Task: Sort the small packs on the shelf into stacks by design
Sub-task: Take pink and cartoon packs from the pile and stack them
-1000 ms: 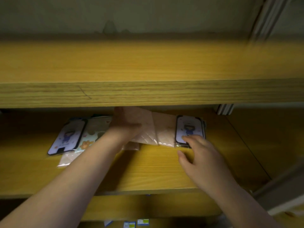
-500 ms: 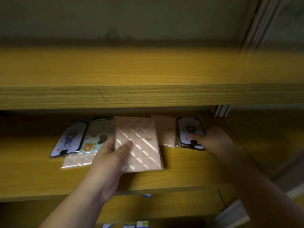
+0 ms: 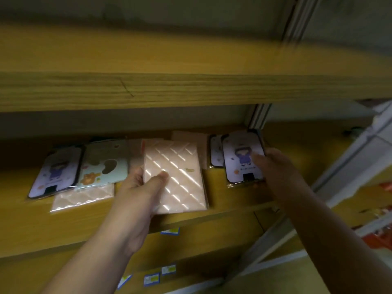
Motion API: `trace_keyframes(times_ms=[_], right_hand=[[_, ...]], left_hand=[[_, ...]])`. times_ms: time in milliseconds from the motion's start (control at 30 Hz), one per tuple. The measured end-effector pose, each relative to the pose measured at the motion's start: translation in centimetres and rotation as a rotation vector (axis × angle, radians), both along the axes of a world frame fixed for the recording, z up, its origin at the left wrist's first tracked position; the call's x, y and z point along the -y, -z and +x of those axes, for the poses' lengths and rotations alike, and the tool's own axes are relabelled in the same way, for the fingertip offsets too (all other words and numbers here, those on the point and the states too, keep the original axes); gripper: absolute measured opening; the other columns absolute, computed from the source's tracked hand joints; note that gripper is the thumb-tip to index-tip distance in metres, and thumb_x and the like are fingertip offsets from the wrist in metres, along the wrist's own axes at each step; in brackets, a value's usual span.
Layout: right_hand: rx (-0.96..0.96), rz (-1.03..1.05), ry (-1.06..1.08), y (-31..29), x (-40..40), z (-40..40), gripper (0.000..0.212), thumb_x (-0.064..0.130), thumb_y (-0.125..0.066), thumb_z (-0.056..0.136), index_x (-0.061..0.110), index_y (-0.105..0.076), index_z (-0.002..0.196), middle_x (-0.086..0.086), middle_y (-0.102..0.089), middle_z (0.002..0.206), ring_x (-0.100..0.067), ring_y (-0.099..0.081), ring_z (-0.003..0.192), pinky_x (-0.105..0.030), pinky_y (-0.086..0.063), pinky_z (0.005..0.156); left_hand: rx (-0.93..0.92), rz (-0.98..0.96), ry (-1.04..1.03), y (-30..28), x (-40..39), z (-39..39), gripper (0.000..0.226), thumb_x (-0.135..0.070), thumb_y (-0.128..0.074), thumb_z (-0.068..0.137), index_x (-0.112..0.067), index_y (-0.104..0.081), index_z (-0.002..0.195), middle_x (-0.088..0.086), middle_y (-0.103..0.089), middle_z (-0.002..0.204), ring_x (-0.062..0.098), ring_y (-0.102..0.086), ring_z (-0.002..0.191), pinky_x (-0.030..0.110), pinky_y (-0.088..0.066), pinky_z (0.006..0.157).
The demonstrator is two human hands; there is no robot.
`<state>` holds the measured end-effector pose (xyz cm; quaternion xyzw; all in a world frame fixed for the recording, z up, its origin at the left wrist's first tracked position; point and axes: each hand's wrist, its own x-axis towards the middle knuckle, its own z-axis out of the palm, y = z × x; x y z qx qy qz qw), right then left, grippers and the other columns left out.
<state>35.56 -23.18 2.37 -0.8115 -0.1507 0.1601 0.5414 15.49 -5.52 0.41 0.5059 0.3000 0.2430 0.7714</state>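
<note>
My left hand (image 3: 141, 190) grips a pink quilted pack (image 3: 176, 177) by its lower left corner, thumb on top, above the wooden shelf (image 3: 89, 211). My right hand (image 3: 275, 166) holds a lavender cartoon-girl pack (image 3: 239, 160) at its right edge. A similar lavender pack (image 3: 215, 153) lies partly under it. On the left lie another lavender girl pack (image 3: 55, 172), a pale green bear pack (image 3: 104, 162) and a second pink quilted pack (image 3: 82, 197) beneath them. More pink packs (image 3: 191, 136) show behind the held one.
The upper shelf board (image 3: 169, 90) overhangs close above the packs. A grey metal upright (image 3: 257, 116) stands at the back right. Blue and yellow price tags (image 3: 169, 231) sit on the lower shelf edges. Red goods (image 3: 381, 236) lie at the far right.
My right hand has pulled the top lavender girl pack forward and right off its pile. My left hand keeps the pink quilted pack, drawn slightly nearer the shelf front.
</note>
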Motion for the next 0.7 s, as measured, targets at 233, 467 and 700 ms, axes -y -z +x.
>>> trace_keyframes(times_ms=[233, 467, 700], right_hand=[[-0.068, 0.275, 0.045, -1.3, 6.2, -4.4, 0.019, 0.032, -0.051, 0.098, 0.025, -0.069, 0.099, -0.004, -0.076, 0.092, -0.022, -0.073, 0.083, -0.033, -0.056, 0.063], [-0.124, 0.370, -0.097, -2.2, 13.7, -6.3, 0.019, 0.024, -0.049, 0.099, 0.024, -0.067, 0.093, 0.001, -0.077, 0.089, -0.015, -0.074, 0.083, -0.037, -0.061, 0.071], [-0.153, 0.427, -0.204, -3.6, 25.9, -4.6, 0.022, 0.039, -0.053, 0.092, 0.023, -0.064, 0.102, -0.005, -0.076, 0.099, -0.020, -0.074, 0.089, -0.043, -0.061, 0.071]], left_hand=[[0.006, 0.024, 0.008, -1.2, 4.3, 0.9, 0.027, -0.006, -0.060, 0.095, -0.007, -0.063, 0.122, 0.013, -0.079, 0.099, 0.023, -0.077, 0.080, 0.029, -0.059, 0.059], [-0.026, 0.057, -0.024, -2.3, 11.9, 1.0, 0.027, -0.009, -0.061, 0.094, -0.014, -0.065, 0.121, 0.012, -0.078, 0.104, 0.024, -0.076, 0.084, 0.033, -0.056, 0.067], [-0.006, 0.087, -0.034, -3.6, 24.9, 1.9, 0.025, -0.011, -0.059, 0.094, -0.014, -0.069, 0.116, 0.012, -0.078, 0.100, 0.023, -0.076, 0.079, 0.030, -0.056, 0.059]])
